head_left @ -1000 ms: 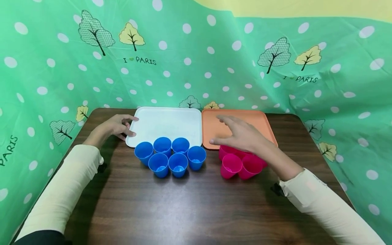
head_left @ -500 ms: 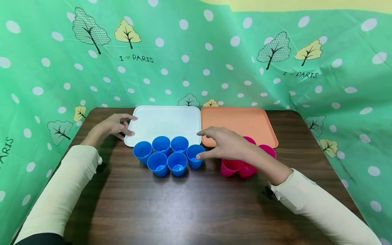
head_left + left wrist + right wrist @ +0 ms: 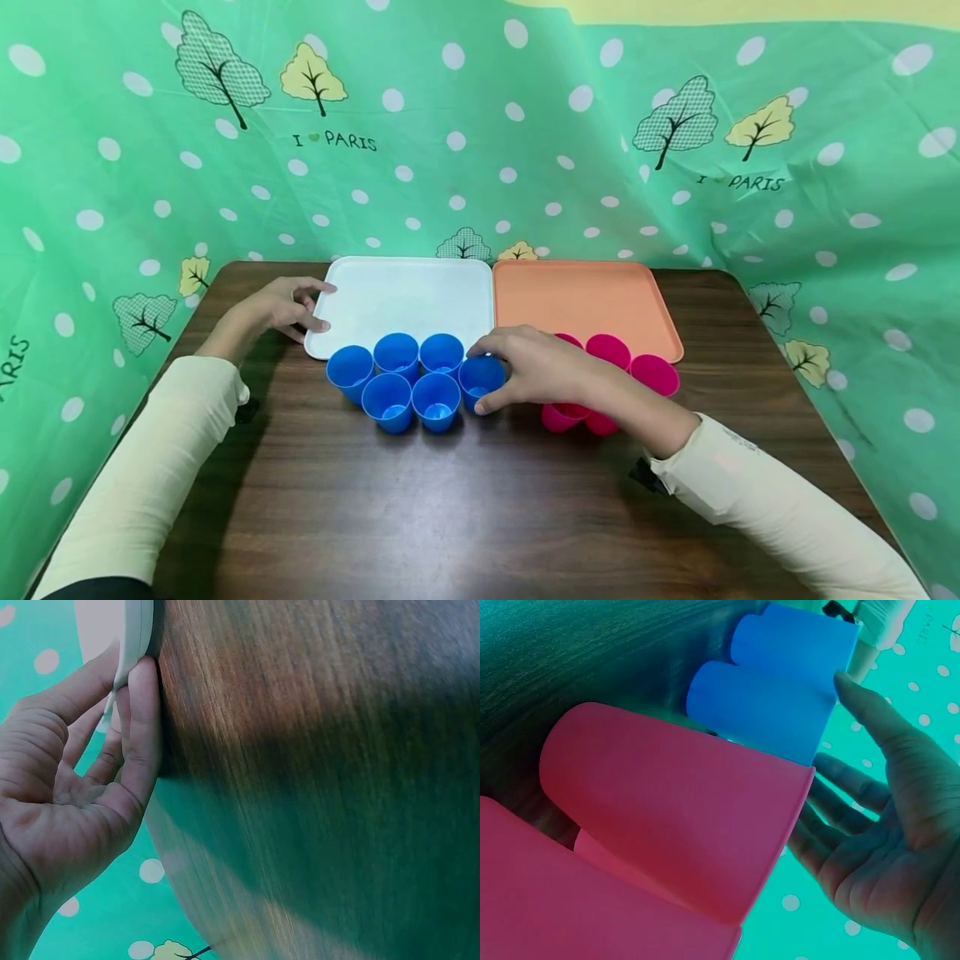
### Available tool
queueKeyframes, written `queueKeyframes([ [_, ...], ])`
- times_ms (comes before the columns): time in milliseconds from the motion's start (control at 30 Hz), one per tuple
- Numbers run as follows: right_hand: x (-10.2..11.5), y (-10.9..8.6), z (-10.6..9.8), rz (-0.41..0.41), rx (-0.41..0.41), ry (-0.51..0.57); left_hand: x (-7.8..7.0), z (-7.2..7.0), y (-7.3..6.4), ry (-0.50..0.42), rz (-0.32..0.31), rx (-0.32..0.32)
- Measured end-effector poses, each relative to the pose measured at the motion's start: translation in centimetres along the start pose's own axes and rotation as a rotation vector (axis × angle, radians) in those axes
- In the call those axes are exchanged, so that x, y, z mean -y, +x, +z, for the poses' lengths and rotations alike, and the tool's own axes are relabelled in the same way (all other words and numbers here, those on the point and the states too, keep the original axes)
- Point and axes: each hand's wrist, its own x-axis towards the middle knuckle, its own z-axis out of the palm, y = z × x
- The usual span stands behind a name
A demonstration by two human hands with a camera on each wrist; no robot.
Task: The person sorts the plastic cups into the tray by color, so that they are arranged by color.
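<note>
My left hand [image 3: 281,307] is at the left edge of the white tray [image 3: 408,296]. In the left wrist view, its thumb and fingers pinch the tray's rim [image 3: 133,645]. On the right, my right hand [image 3: 543,367] reaches over the pink cups [image 3: 656,375] to the rightmost blue cup [image 3: 480,379]. Its thumb and fingers are spread on either side of that cup's mouth. In the right wrist view, the fingers are loosely bent near the blue cup's rim; firm contact cannot be made out. Several upright blue cups [image 3: 387,402] stand together before the white tray.
An orange tray [image 3: 577,296] lies against the white tray's right side. Several pink cups stand in front of it, partly hidden by my right hand and forearm. All rest on a dark wooden table [image 3: 450,517], with a green dotted cloth [image 3: 420,167] hanging behind.
My right hand has moved left and down, from above the orange tray and pink cups to the rightmost blue cup. My left hand stays on the white tray's edge.
</note>
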Motion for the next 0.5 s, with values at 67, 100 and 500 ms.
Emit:
queueKeyframes([
  [67,0.04,0.08,0.06,-0.002,0.004,0.005,-0.01,-0.02,-0.02,0.002,-0.003,0.001],
  [100,0.06,0.12,0.09,-0.004,0.005,0.005,-0.02,0.01,0.0,0.002,-0.006,-0.001],
  [500,0.18,0.35,-0.33,-0.014,0.039,0.005,0.02,0.01,0.13,-0.003,-0.01,-0.007],
])
